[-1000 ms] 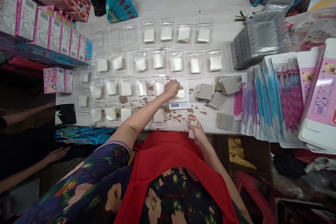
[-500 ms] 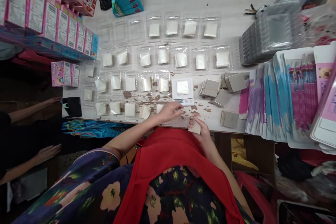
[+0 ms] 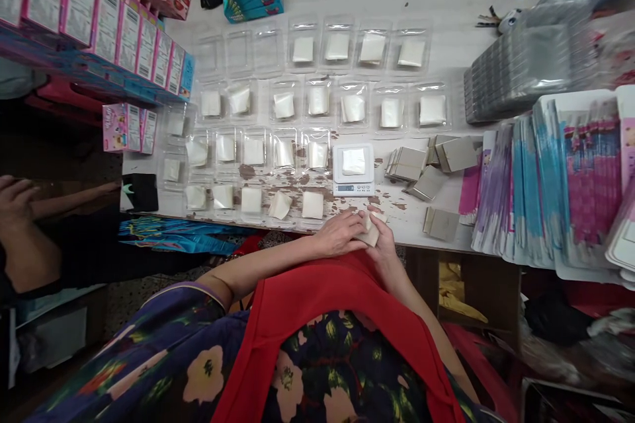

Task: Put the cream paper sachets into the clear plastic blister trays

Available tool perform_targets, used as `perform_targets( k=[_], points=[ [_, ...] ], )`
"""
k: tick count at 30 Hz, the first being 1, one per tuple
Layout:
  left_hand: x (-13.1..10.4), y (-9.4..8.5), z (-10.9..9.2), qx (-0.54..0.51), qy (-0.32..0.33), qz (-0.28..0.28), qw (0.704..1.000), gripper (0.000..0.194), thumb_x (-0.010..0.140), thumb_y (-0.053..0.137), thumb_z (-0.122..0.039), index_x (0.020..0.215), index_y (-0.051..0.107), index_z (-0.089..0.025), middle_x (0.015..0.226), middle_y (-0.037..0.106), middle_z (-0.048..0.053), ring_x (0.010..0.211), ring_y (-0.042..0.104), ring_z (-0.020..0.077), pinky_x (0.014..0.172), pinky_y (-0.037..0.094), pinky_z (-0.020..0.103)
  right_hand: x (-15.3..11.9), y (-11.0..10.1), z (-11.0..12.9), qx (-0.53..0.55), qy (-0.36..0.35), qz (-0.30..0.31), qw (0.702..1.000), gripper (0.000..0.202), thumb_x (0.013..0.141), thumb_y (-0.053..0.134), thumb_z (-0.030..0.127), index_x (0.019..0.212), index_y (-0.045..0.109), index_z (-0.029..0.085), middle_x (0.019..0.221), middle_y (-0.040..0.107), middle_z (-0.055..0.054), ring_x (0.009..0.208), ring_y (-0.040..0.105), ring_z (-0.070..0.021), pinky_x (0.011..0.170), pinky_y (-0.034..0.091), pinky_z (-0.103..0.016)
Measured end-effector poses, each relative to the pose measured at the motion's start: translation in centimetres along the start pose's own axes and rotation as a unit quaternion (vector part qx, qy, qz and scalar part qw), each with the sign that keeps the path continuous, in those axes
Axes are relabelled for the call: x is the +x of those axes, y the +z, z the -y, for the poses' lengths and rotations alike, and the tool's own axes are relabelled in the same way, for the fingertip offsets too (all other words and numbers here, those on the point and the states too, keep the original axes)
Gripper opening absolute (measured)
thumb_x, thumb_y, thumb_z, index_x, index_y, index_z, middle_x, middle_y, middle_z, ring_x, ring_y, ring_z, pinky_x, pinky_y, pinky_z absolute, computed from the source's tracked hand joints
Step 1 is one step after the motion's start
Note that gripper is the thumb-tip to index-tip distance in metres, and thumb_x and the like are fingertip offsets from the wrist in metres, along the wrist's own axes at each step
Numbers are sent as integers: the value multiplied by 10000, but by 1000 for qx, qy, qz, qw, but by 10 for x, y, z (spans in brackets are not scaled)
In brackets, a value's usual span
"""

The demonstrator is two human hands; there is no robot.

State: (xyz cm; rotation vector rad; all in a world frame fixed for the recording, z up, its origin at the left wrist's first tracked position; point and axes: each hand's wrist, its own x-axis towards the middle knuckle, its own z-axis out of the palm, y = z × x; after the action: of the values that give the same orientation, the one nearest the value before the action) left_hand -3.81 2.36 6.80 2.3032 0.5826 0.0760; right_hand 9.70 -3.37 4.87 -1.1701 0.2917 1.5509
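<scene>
A small off-white square stack, perhaps of thin sheets, is between my hands at the table's front edge. My right hand is closed around it from the right. From the left, the fingers of my left hand are closed on its other side. Just beyond sits a white digital scale with a lit display. A white square packet lies on the scale's plate. Left of the scale, clear plastic trays stand in rows, most with a similar white packet inside.
Grey square pieces in banded bundles lie right of the scale. Farther right are printed cards and a stack of clear trays. Pink boxes line the left, with a co-worker's arm below.
My left hand has moved from near the scale's front edge to the stack in my right hand. The view has shifted slightly, and the co-worker's hand at the left has risen.
</scene>
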Motion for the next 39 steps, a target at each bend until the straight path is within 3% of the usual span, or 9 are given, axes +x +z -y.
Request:
perform_targets(
  k=[6, 12, 15, 18, 25, 28, 35, 39],
  points=[
    [9, -9, 9, -30, -55, -14, 998, 292, 928, 454, -396, 1032, 632, -190, 1020, 627, 76, 961, 532, 188, 903, 421, 327, 3, 3, 1, 5, -13, 7, 1000, 403, 589, 748, 221, 943, 561, 270, 795, 636, 43, 613, 561, -118, 545, 456, -238],
    [67, -49, 71, 40, -246, -65, 966, 326, 915, 466, -301, 1186, 563, -149, 1171, 559, 121, 1103, 477, 253, 918, 417, 385, 5, -2, -2, -6, -10, 9, 1000, 381, 585, 741, 224, 913, 554, 275, 727, 577, 58, 548, 491, -95, 485, 403, -220],
    [103, -64, 94, 94, -276, -45, 955, 360, 872, 513, -249, 1210, 538, -128, 1233, 507, 138, 1155, 434, 280, 939, 406, 394, 5, -8, -3, -5, 3, -7, 1000, 396, 586, 756, 220, 921, 550, 273, 729, 584, 61, 534, 486, -90, 478, 404, -220],
    [126, -66, 104, 137, -290, -2, 947, 346, 818, 558, -194, 1156, 554, -122, 1241, 497, 144, 1171, 418, 294, 915, 420, 395, 5, -12, -1, 5, 12, -21, 1000, 417, 579, 774, 204, 924, 550, 268, 710, 583, 70, 513, 477, -81, 461, 399, -212],
    [143, -63, 112, 122, -340, 46, 931, 370, 778, 557, -84, 1140, 514, -146, 1149, 575, 137, 1130, 466, 280, 913, 405, 426, 12, -15, 9, 20, 3, -49, 999, 428, 569, 771, 181, 934, 562, 258, 682, 573, 74, 508, 497, -86, 439, 419, -211],
    [141, -63, 112, 116, -335, 68, 933, 301, 799, 522, -73, 1089, 543, -149, 1116, 586, 125, 1093, 487, 262, 879, 418, 393, 17, -14, 13, 17, -5, -50, 999, 418, 574, 766, 182, 932, 561, 250, 685, 577, 72, 502, 502, -84, 435, 424, -211],
    [119, -52, 111, 158, -183, 29, 970, 204, 907, 411, -152, 1014, 585, -139, 1097, 589, 137, 1039, 511, 240, 850, 426, 363, 25, -11, 22, 22, 0, -59, 998, 437, 582, 759, 163, 961, 561, 252, 657, 588, 72, 498, 530, -91, 421, 447, -206],
    [114, -44, 117, 91, -172, 39, 980, 186, 898, 436, -169, 1005, 589, -163, 1006, 634, 126, 991, 562, 245, 854, 429, 382, 32, -8, 25, 33, 17, -67, 997, 457, 566, 770, 139, 962, 567, 246, 688, 613, 62, 505, 543, -94, 415, 465, -206]
  ],
)
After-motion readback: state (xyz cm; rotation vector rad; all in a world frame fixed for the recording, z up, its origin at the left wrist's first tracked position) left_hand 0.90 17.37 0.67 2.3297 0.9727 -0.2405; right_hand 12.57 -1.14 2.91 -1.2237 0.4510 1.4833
